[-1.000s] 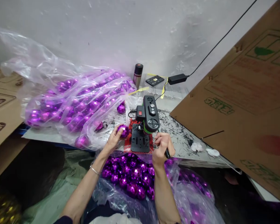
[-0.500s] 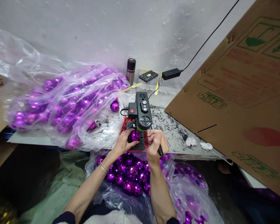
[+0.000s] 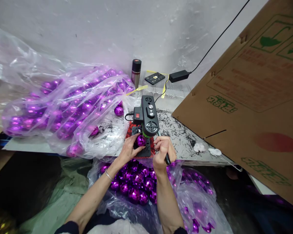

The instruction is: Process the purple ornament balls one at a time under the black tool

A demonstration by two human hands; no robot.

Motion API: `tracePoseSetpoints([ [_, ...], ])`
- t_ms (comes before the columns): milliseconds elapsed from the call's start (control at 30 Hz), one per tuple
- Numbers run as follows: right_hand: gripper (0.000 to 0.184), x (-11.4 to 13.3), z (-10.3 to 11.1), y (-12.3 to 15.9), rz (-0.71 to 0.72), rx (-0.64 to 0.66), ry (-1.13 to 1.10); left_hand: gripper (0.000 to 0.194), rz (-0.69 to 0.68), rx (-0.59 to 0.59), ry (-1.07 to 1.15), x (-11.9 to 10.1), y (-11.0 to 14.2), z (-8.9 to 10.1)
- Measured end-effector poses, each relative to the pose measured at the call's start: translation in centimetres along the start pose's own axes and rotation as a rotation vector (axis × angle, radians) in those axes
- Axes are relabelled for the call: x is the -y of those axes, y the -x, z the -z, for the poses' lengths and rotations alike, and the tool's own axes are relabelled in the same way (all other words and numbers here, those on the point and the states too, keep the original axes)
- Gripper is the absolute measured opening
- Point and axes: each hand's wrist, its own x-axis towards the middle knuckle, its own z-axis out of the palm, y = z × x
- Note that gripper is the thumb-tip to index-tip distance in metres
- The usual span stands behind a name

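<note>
My left hand is closed around a shiny purple faceted ball ornament, thumb and fingers on its sides. The ball sits over the base plate of a small black bench drill press, under the green-edged lower end of its head. What touches the top of the ball is hidden by that head. On the right, my right hand is wrapped round the black-ended lever handle of the machine. A red mat shows beneath the machine's base.
A clear bag of purple balls lies at left; another bagful is below the table edge. Behind stand a dark bottle, a phone-like black slab and a power adapter. A large carton leans at right. Black shavings litter the table.
Both hands keep their grips and hardly move. The whole view shifts slightly; the ball stays under the machine's head.
</note>
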Motion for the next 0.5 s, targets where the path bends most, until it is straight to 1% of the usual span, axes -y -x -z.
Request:
tracePoseSetpoints([
  [167,0.041,0.2,0.2,-0.1,0.014,0.021,-0.028,0.063,-0.012,0.067,-0.003,-0.2,0.2,1.1],
  [267,0.040,0.2,0.2,-0.1,0.022,0.022,-0.029,0.063,0.024,0.115,-0.010,-0.4,0.2,1.7],
  [333,0.040,0.1,0.1,-0.1,0.032,0.014,-0.027,0.063,0.084,0.138,0.008,-0.6,-0.2,2.0],
  [500,0.042,0.2,0.2,-0.1,0.027,0.032,0.009,0.068,0.291,0.115,0.138,-0.3,-2.1,2.4],
])
